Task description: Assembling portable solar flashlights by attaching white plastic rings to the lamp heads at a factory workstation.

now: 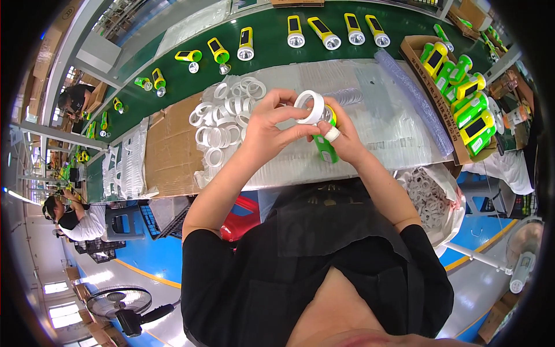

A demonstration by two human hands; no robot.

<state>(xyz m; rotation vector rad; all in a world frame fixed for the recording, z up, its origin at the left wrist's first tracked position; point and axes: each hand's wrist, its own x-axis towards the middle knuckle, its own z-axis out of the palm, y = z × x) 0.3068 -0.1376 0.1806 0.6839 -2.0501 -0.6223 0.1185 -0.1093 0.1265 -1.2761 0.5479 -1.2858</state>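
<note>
My left hand (267,128) pinches a white plastic ring (317,109) between thumb and fingers, tilted above the bench. Close behind the ring, my right hand (348,139) grips a green and yellow flashlight (327,152), its head partly hidden by the ring and fingers. Whether the ring touches the flashlight head, I cannot tell. A white band wraps one finger or thumb of the right hand. Left of my hands lies a loose pile of white rings (233,104). Just beyond the right hand is a row of clear round discs (346,96).
Several yellow flashlights (245,39) line the green belt (266,29) beyond the bench. At right stand a rolled plastic sheet (416,104) and a cardboard box (430,92) of flashlights. A bag of small rings (428,196) hangs below right. Other people sit at far left.
</note>
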